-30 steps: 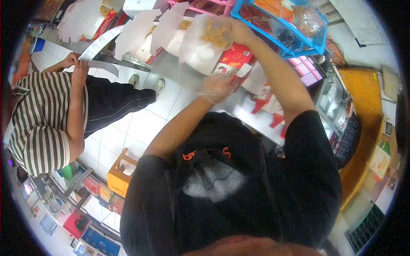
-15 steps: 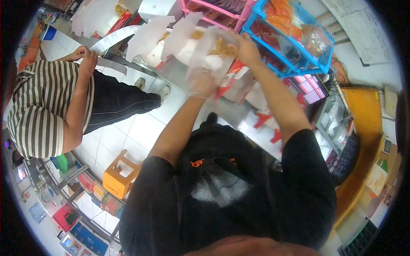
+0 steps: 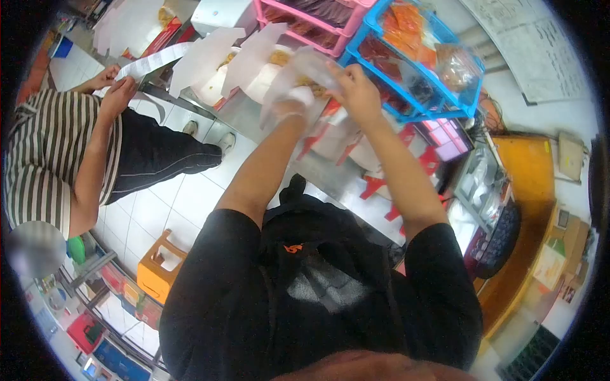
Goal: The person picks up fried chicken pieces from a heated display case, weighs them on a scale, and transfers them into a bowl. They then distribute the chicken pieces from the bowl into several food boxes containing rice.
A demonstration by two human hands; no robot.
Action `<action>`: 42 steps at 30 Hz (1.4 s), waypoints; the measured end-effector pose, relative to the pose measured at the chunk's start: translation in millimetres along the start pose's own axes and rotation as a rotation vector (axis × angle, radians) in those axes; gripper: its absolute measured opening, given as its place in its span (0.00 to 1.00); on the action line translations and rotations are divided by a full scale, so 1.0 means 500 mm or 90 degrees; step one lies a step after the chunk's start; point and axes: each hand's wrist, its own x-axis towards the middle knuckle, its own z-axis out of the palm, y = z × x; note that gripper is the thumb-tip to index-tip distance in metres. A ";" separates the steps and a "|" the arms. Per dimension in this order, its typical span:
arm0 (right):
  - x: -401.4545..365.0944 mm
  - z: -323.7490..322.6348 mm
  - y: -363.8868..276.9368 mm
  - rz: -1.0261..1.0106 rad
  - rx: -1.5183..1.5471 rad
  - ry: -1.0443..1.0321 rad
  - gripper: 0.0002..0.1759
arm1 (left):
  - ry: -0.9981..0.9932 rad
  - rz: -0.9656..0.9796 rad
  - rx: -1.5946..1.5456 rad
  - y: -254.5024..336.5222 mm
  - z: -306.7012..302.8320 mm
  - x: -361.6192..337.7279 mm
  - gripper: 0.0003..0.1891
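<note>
On the metal counter, a food box lined with a translucent white paper sheet point(image 3: 277, 84) holds a white mound, which looks like rice point(image 3: 298, 97), and golden-brown crumbly food point(image 3: 310, 84). My right hand point(image 3: 359, 92) has its fingers closed on the sheet's far right edge. My left hand point(image 3: 290, 109) is at the near side of the same box; its fingers are blurred and partly covered by the sheet. Two similar lined boxes, a middle one point(image 3: 257, 86) and a left one point(image 3: 210, 86), stand beside it with like food.
Red-and-white folded cartons point(image 3: 375, 162) lie on the counter to the right. A blue basket point(image 3: 438, 108) and a pink rack point(image 3: 311, 35) hold packets behind. At left, a person in a striped shirt point(image 3: 63, 146) holds a long paper strip point(image 3: 149, 62). An orange stool point(image 3: 159, 270) stands on the floor.
The view has shifted, so most things sit further left. My left hand has moved in closer to the box's mound, and the sheet is folded more over the food.
</note>
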 end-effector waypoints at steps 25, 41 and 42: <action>-0.768 -0.495 0.050 0.539 0.647 1.043 0.32 | -0.010 0.085 0.002 0.009 -0.046 -0.046 0.18; -0.646 -0.445 -0.062 0.677 0.720 1.026 0.28 | 0.377 0.264 -0.133 -0.131 -0.075 -0.143 0.20; -0.651 -0.398 -0.065 0.634 0.773 0.886 0.29 | 0.453 0.319 -0.155 -0.186 -0.036 -0.165 0.18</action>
